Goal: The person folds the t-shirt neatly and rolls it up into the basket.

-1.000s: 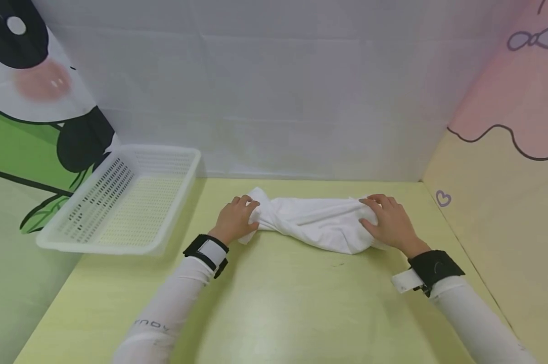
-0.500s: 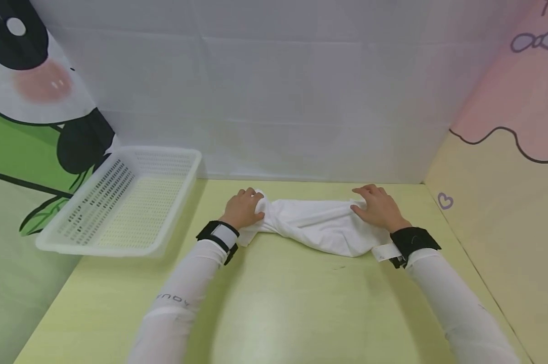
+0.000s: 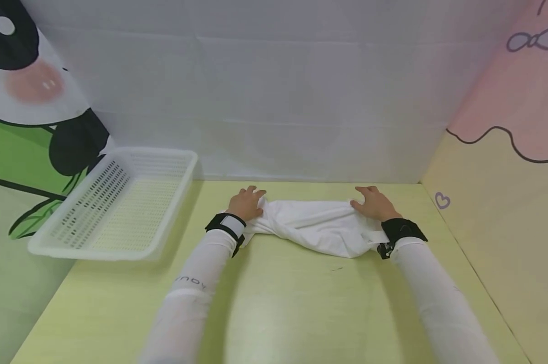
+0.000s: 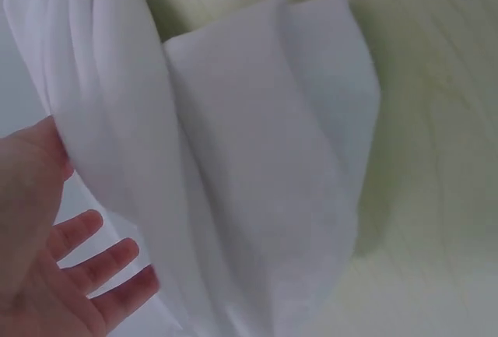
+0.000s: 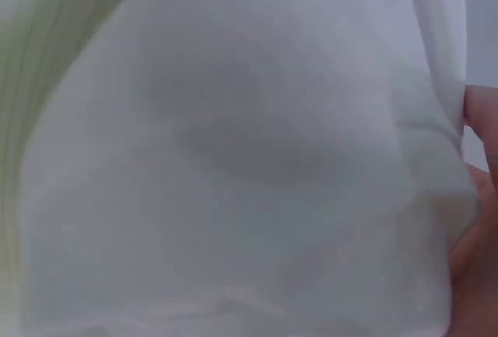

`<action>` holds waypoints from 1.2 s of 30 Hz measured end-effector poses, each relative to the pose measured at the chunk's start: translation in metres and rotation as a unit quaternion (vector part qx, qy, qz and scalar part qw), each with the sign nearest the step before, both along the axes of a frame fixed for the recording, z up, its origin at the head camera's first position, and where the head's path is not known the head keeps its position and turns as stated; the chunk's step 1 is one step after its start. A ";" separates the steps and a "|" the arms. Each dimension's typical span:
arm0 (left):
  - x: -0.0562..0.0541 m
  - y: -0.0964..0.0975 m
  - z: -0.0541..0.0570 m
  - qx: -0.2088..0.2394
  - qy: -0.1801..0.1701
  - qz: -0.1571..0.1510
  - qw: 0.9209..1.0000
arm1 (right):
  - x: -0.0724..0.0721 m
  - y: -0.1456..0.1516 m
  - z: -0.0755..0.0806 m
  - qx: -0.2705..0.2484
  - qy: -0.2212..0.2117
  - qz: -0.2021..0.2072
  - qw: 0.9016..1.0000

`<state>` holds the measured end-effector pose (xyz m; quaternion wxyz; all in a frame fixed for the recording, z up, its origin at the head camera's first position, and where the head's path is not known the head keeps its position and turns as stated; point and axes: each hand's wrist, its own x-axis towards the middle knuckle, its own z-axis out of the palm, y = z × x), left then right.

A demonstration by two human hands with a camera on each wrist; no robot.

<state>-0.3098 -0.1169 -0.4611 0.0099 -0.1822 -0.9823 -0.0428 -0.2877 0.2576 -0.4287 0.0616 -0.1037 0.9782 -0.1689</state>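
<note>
A white cloth (image 3: pixel 315 222), crumpled and twisted near its left end, stretches between my two hands over the far part of the yellow-green table (image 3: pixel 297 313). My left hand (image 3: pixel 245 203) pinches its left end at the upper edge. The left wrist view shows the thumb at the edge of the cloth (image 4: pixel 241 166) and the other fingers spread behind it. At the upper right corner, my right hand (image 3: pixel 375 204) pinches the cloth with the thumb toward me. Cloth (image 5: pixel 233 181) fills most of the right wrist view, hiding much of that hand's fingers.
To the left stands a white plastic basket (image 3: pixel 92 252) with slotted walls and nothing in it. A grey-white wall sheet (image 3: pixel 274 101) rises behind the table. Printed cartoon panels border both sides, the right one (image 3: pixel 497 227) close beyond my right arm.
My right hand has shifted left and farther away, from the cloth's right end to its upper corner. The left hand has moved slightly farther away. The cloth has barely moved.
</note>
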 end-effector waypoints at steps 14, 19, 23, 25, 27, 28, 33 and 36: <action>-0.008 -0.005 -0.015 -0.002 -0.017 -0.017 1.000 | 0.010 0.007 -0.026 0.022 -0.050 0.016 0.998; -0.004 -0.002 -0.013 -0.017 -0.007 -0.027 0.999 | 0.010 0.004 -0.028 0.016 -0.042 0.033 0.998; -0.001 0.000 -0.015 -0.024 0.025 -0.031 0.999 | 0.007 0.005 -0.032 0.018 -0.040 0.034 0.998; 0.000 0.000 -0.015 -0.021 0.039 -0.030 0.999 | 0.006 0.006 -0.033 0.021 -0.038 0.033 0.999; 0.000 0.000 -0.015 -0.015 0.043 -0.028 0.999 | 0.005 0.006 -0.033 0.018 -0.040 0.028 0.999; 0.000 -0.001 -0.014 -0.011 0.043 -0.028 0.999 | 0.005 0.007 -0.031 0.018 -0.039 0.028 0.999; -0.001 -0.007 -0.005 0.011 0.059 -0.028 0.998 | 0.004 0.009 -0.021 0.004 -0.040 0.008 0.999; -0.001 -0.009 0.007 0.034 0.085 -0.034 0.995 | 0.002 0.014 -0.013 -0.007 -0.036 -0.004 0.999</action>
